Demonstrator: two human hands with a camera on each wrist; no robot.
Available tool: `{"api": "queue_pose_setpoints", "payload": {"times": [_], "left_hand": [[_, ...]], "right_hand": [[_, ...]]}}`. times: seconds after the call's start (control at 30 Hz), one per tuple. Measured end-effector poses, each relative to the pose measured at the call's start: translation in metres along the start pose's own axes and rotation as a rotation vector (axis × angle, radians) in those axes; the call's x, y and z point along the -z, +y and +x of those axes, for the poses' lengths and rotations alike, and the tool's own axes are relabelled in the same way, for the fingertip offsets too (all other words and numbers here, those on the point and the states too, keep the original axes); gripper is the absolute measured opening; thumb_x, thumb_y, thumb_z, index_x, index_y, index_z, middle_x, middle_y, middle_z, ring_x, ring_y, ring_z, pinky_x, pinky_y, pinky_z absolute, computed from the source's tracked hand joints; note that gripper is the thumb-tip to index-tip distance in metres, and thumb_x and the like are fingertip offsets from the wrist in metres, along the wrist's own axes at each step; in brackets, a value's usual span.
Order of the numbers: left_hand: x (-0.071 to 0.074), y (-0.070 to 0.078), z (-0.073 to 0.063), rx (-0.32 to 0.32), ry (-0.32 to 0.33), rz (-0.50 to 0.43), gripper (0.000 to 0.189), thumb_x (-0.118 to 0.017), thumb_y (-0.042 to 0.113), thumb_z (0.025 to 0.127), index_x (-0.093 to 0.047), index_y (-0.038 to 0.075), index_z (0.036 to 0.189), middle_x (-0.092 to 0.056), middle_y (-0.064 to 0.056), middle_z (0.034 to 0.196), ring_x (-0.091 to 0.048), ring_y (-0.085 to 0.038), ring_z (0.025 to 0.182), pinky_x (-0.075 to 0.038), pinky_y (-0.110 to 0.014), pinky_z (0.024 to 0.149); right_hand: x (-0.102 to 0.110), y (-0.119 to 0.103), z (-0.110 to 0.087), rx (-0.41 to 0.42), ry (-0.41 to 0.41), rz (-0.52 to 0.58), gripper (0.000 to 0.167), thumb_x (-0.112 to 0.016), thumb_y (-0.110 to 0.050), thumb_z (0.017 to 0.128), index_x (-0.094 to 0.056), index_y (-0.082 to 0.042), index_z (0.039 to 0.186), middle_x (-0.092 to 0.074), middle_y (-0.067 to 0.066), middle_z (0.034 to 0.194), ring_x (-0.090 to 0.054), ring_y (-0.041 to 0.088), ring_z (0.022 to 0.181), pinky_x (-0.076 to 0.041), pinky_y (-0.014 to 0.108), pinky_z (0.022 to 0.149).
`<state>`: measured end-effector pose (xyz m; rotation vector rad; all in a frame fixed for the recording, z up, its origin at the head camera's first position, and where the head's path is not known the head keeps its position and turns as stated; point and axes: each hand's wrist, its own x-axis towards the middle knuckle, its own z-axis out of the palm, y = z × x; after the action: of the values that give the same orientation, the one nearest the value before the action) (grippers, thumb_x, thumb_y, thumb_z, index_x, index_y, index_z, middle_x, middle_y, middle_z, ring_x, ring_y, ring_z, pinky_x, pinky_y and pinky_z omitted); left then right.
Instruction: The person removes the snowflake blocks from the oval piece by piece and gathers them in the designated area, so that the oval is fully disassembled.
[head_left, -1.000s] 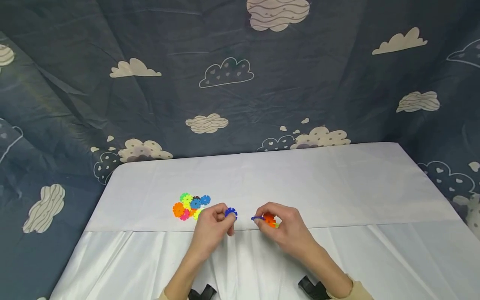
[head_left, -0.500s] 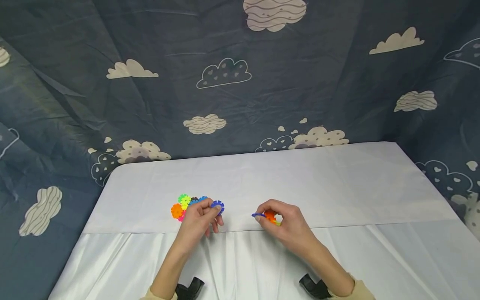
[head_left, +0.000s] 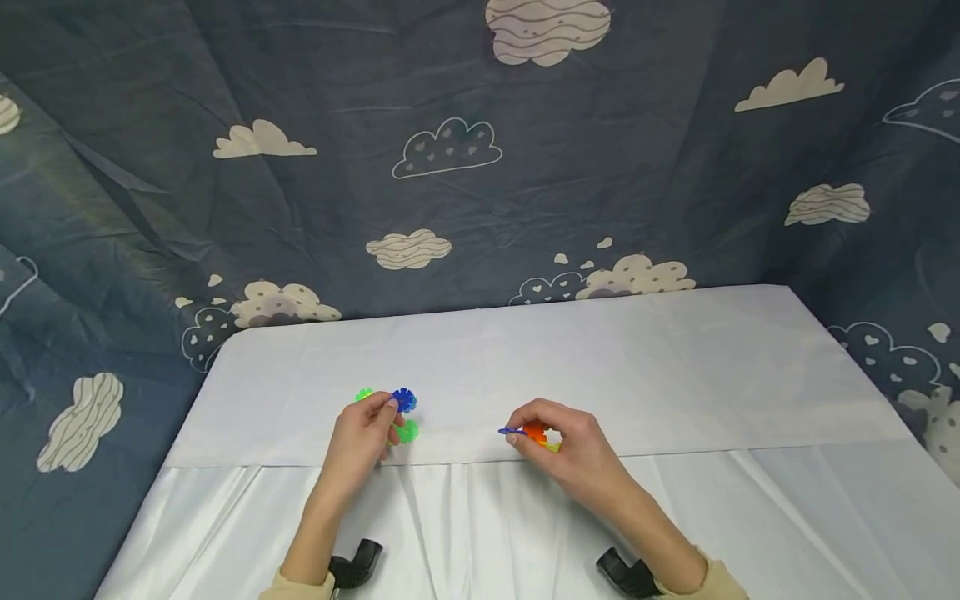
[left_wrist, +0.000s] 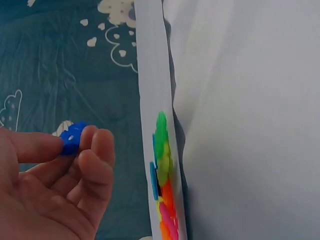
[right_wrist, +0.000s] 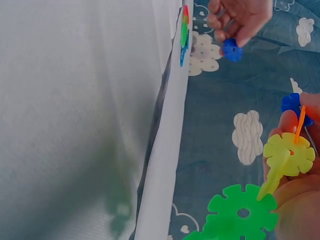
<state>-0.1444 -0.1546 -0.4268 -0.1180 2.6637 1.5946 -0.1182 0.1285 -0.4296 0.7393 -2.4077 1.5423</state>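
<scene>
My left hand [head_left: 354, 437] pinches a dark blue notched plastic disc [left_wrist: 71, 140] between thumb and index finger. In the head view it overlaps the pile of similar discs, hiding most of it; a green disc [head_left: 407, 431] shows beside the fingers. My right hand [head_left: 567, 446] holds a chain of interlocked notched discs by its blue end disc [right_wrist: 290, 103]. An orange disc [head_left: 535, 432] joins on there, seen edge-on in the right wrist view. Beyond it come a yellow disc [right_wrist: 292, 154] and, lower down, a large green disc [right_wrist: 240, 215].
The disc pile [left_wrist: 163, 150], in green, yellow, orange, pink and blue, lies on the white-covered table [head_left: 637, 367], left of centre. A dark cloud-print cloth [head_left: 337, 200] hangs behind and at the sides. Black wrist straps [head_left: 358, 565] show at both forearms.
My left hand has moved left with the blue disc, from near the table's middle to the pile. The right hand stays nearly in place with its chain.
</scene>
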Motion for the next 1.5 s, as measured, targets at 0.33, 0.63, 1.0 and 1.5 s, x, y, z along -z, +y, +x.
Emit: {"api": "queue_pose_setpoints", "payload": {"times": [0.33,0.63,1.0,1.5], "left_hand": [[0.014,-0.017,0.009,0.03,0.111,0.144,0.023,-0.063,0.012,0.095,-0.07,0.0,0.113,-0.068,-0.011,0.08,-0.06,-0.023,0.053,-0.044,-0.027,0.047],[0.018,-0.018,0.01,-0.026,0.146,0.215,0.026,-0.06,0.012,0.094,-0.067,0.006,0.119,-0.066,-0.008,0.08,-0.054,-0.021,0.053,-0.042,-0.028,0.051],[-0.008,0.017,-0.014,-0.242,0.035,0.194,0.015,-0.07,0.016,0.091,-0.073,0.021,0.106,-0.063,0.011,0.083,-0.057,-0.011,0.076,-0.046,-0.029,0.062],[-0.064,0.036,-0.04,-0.599,-0.134,0.14,0.017,-0.073,0.009,0.089,-0.071,0.019,0.102,-0.064,0.015,0.098,-0.057,-0.007,0.081,-0.049,-0.024,0.06]], "right_hand": [[0.0,-0.001,0.0,-0.015,-0.012,-0.007,0.019,-0.076,-0.01,0.086,-0.068,-0.024,0.095,-0.066,-0.012,0.087,-0.058,0.008,0.078,-0.05,0.027,0.073],[0.0,-0.002,0.0,-0.05,-0.037,-0.031,0.022,-0.072,-0.002,0.087,-0.069,-0.022,0.097,-0.063,-0.016,0.088,-0.056,0.008,0.079,-0.049,0.027,0.073],[-0.001,-0.001,-0.001,-0.053,-0.052,-0.039,0.025,-0.07,-0.002,0.088,-0.067,-0.025,0.098,-0.062,-0.016,0.088,-0.056,0.008,0.08,-0.049,0.029,0.074],[-0.004,-0.003,-0.001,0.041,-0.086,0.03,0.027,-0.07,0.002,0.087,-0.069,-0.023,0.099,-0.065,-0.011,0.095,-0.057,0.009,0.082,-0.049,0.03,0.075]]}}
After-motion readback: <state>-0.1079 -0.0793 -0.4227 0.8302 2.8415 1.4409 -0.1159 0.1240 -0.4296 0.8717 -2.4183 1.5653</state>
